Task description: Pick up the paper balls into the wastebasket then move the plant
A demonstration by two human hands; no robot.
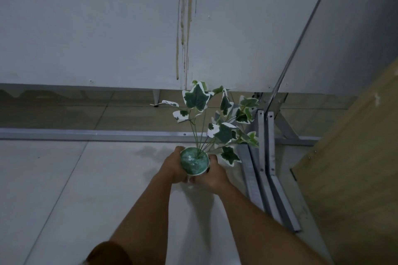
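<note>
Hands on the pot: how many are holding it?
2. The left hand grips the pot's left side and the right hand its right side; fingers beneath are hidden.

Bare forearms; brown sleeve

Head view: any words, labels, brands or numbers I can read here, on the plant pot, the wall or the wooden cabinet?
None: no readable text in this view.
Plant pot: no label shows; both hands cover its sides.
Wall: only brown drip stains, no writing.
Wooden cabinet: bare panel, no markings.
</note>
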